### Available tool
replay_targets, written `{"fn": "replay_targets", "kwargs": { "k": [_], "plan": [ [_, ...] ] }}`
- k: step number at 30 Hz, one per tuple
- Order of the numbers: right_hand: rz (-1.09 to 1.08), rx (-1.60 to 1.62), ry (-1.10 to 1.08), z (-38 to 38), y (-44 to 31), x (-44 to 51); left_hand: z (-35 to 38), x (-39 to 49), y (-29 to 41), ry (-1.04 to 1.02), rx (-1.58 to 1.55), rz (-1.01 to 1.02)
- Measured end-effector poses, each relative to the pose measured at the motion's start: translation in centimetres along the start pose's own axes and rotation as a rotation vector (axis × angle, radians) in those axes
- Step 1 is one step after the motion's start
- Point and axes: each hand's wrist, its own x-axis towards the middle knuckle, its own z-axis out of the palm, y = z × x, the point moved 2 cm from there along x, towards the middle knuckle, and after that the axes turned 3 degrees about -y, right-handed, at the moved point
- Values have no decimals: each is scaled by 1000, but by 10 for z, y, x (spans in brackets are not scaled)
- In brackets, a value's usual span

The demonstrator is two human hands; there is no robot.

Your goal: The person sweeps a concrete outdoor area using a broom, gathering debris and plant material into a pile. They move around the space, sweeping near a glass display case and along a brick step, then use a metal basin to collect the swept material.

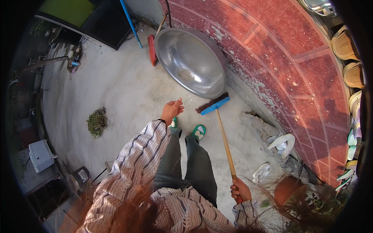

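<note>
My right hand (240,190) grips the lower end of a wooden-handled push broom (224,135) near its red end. The broom's blue head with dark bristles points away from me, close to the rim of a large metal basin (193,62). That basin leans tilted against the red tiled wall. Out in front of me, my left hand (172,109) is raised over the concrete floor with nothing in it, its fingers partly curled. A small heap of dry plant debris (97,122) lies on the floor to the left.
A red dustpan-like tool (152,50) and a blue pole (131,23) stand beyond, left of the basin. Shoes (345,43) line the ledge at right. A loose white shoe (261,172) and crumpled plastic sheeting (256,125) lie right of the broom. A white box (41,155) sits far left.
</note>
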Motion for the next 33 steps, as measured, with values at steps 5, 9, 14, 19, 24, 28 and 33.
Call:
{"fn": "replay_targets", "kwargs": {
  "k": [5,9,14,19,24,28,33],
  "plan": [
    [17,-19,219,43,-9,0,59,111,97,-83,-141,71],
    [117,-23,267,77,-12,7,93,175,160,-2,-202,144],
    [130,18,322,116,8,37,104,227,196,-96,-234,159],
    [92,-14,357,145,21,54,97,250,213,-105,-83,182],
    [96,-8,413,150,21,59,80,240,218,-3,-92,135],
    [80,-4,402,141,24,59,30,217,215,-40,-65,58],
    [49,-78,402,133,38,69,-49,176,205,-97,72,-26]
  ]
}}
